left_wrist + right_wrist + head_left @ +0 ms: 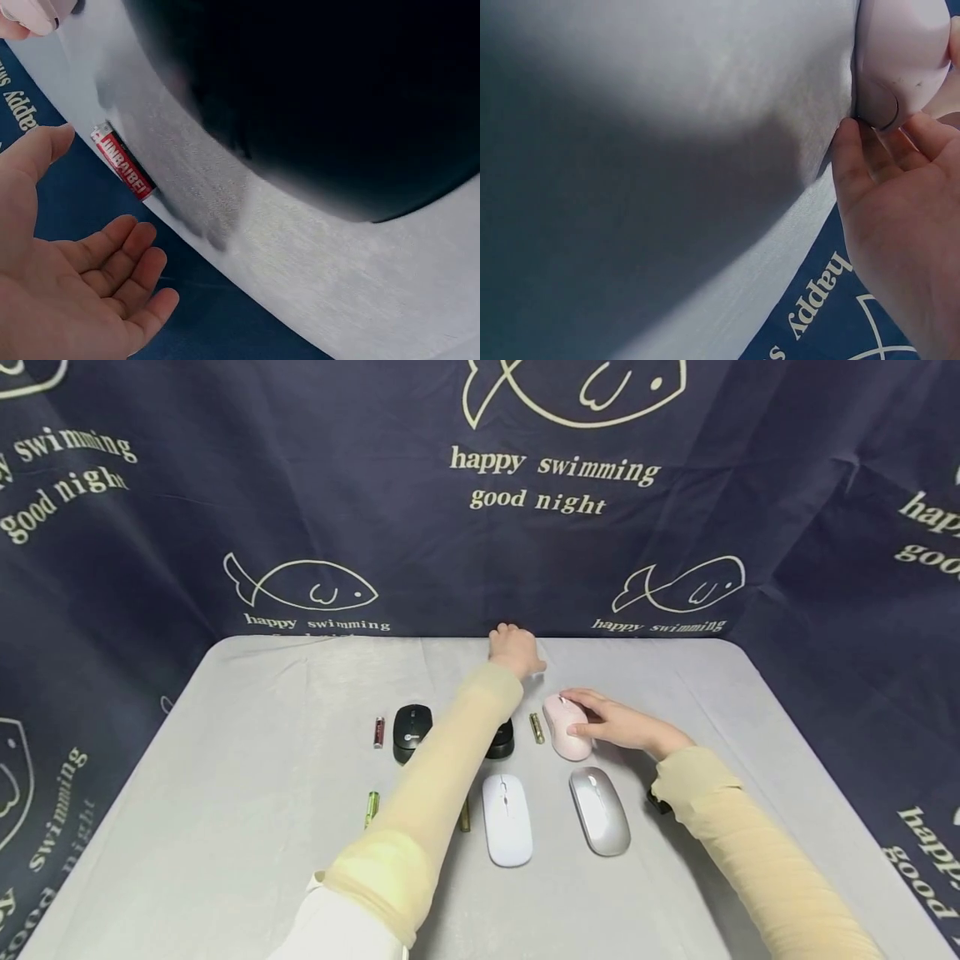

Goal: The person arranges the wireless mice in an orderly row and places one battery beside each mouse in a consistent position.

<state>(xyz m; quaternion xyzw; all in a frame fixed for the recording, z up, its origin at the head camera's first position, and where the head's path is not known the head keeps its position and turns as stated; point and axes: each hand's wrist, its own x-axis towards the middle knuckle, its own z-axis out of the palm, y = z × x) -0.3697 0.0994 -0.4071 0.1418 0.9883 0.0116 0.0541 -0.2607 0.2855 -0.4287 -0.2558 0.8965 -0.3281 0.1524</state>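
Note:
At the table's far edge, my left hand (516,650) reaches out with its fingers relaxed and bent a little. Close by its fingertips lies a red battery (124,165) with white lettering, seen in the left wrist view and hidden by the hand in the head view. My right hand (617,723) grips a pale pink mouse (567,727), with the thumb on its near side and the fingers round its far end. In the right wrist view the fingertips (847,127) meet the end of the pink mouse (904,56).
Below the hands lie a white mouse (507,822) and a silver mouse (600,812). Two black mice, one at left (412,732), sit partly behind my left sleeve (442,760). Batteries lie about, including a gold one (537,728), a dark red one (378,732) and a green one (372,808).

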